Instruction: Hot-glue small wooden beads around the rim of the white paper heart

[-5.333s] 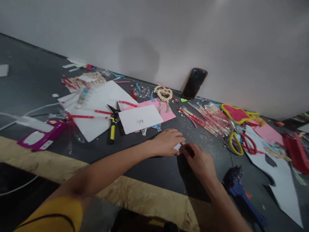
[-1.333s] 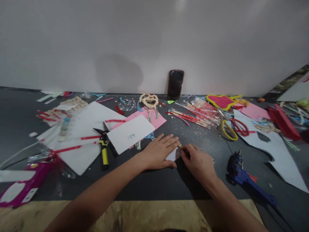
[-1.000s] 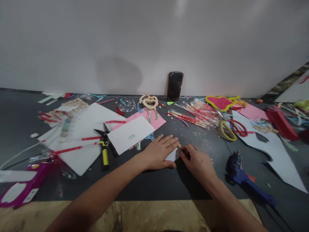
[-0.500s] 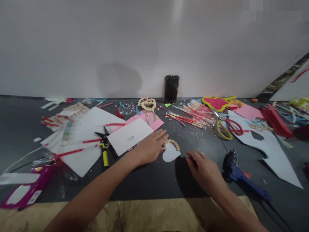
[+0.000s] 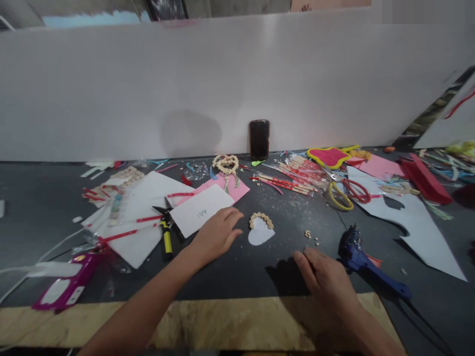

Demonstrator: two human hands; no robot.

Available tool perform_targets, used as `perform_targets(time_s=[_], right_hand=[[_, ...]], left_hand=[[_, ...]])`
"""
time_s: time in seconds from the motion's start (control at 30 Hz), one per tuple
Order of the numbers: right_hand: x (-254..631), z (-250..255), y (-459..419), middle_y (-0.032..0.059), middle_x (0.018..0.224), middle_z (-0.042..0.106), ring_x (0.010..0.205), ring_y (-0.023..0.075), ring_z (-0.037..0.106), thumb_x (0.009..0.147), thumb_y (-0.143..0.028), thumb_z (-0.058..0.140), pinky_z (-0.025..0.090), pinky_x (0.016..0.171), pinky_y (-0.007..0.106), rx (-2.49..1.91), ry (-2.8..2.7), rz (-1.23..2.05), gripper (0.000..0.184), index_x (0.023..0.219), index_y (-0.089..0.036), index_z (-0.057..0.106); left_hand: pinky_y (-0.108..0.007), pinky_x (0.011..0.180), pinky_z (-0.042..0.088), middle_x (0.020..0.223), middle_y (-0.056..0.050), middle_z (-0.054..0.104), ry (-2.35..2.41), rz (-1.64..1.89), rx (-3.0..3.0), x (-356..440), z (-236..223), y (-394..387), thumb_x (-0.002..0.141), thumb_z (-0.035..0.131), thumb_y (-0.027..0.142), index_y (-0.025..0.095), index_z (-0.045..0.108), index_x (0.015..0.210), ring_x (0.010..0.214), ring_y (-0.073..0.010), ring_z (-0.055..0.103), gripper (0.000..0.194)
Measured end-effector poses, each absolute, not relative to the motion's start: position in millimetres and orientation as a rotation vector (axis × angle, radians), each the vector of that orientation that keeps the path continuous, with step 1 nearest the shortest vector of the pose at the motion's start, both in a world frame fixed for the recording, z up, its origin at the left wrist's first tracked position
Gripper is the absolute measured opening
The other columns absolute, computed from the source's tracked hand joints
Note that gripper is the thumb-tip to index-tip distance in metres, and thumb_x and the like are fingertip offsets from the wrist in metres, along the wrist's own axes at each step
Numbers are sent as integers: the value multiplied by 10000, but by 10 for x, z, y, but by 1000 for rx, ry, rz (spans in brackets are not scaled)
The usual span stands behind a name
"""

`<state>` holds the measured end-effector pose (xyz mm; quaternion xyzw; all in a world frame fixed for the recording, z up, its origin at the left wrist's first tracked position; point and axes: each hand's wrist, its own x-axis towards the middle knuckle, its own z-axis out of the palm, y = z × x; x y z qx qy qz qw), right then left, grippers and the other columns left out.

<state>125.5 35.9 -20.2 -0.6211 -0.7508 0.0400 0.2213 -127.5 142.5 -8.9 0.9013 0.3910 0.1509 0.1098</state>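
A white paper heart (image 5: 260, 235) lies on the dark table between my hands. An arc of small wooden beads (image 5: 261, 216) runs along its far edge. My left hand (image 5: 217, 232) hovers left of the heart, thumb and fingers apart, nothing in it, its back near the white card (image 5: 202, 209) marked 154. To the right and nearer me, my right hand (image 5: 328, 277) has its fingers curled in beside the thumb; whatever may be between them is hidden. Just beyond it sit a few loose beads (image 5: 308, 234). A blue glue gun (image 5: 373, 272) rests at its right.
Yellow-handled pliers (image 5: 166, 237) and white sheets (image 5: 129, 247) lie left, with a purple device (image 5: 69, 284). Scissors (image 5: 351, 194), bagged sticks (image 5: 297, 175) and cut paper (image 5: 430, 247) occupy the right. A phone (image 5: 259, 140) leans on the wall behind bead bracelets (image 5: 226, 163).
Both hands were over the paper heart; they have drawn apart, left hand leftward, right hand rightward and nearer me. The heart with its beads is now uncovered. The view has tilted up.
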Motion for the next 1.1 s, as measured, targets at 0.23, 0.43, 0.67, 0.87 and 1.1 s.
perform_targets(time_s=[0.23, 0.43, 0.67, 0.87, 1.1], right_hand=[[1306, -258, 248, -48, 435, 432, 374, 95, 428, 936, -369, 296, 284, 430, 215, -1718, -1962, 146, 407, 558, -230, 355], [1299, -276, 194, -39, 452, 462, 380, 108, 437, 941, -370, 280, 296, 426, 222, -1712, -1914, 184, 402, 568, -240, 349], [1364, -340, 137, -30, 498, 476, 412, 125, 472, 930, -321, 303, 349, 429, 237, -1725, -1875, 193, 340, 607, -244, 373], [1491, -344, 212, 99, 1056, 599, 961, 200, 606, 831, -140, 409, 496, 817, 338, -1631, -1942, 245, 272, 1070, -201, 525], [1468, -381, 354, 123, 1105, 578, 1032, 241, 562, 793, -88, 471, 471, 893, 394, -1600, -2115, 217, 356, 1132, -176, 533]], left_hand=[[-324, 676, 455, 721, -54, 584, 1380, 613, 2598, -1307, -90, 1099, 912, 400, 353, 185, 466, 604, 735, -190, 556, 358], [-314, 741, 464, 798, -75, 624, 1406, 753, 2482, -1293, -183, 791, 925, 368, 283, 173, 529, 676, 817, -186, 583, 316], [-350, 851, 470, 992, -89, 644, 1485, 683, 2360, -1218, -141, 905, 923, 340, 267, 183, 574, 839, 980, -200, 581, 262], [-410, 1053, 335, 1343, -128, 474, 1345, 468, 2451, -999, -107, 1260, 866, 444, 242, 138, 431, 1273, 1260, -220, 406, 420], [-396, 1059, 319, 1337, -130, 487, 1204, 282, 2503, -783, -116, 1573, 853, 435, 203, 129, 467, 1263, 1252, -217, 419, 417]])
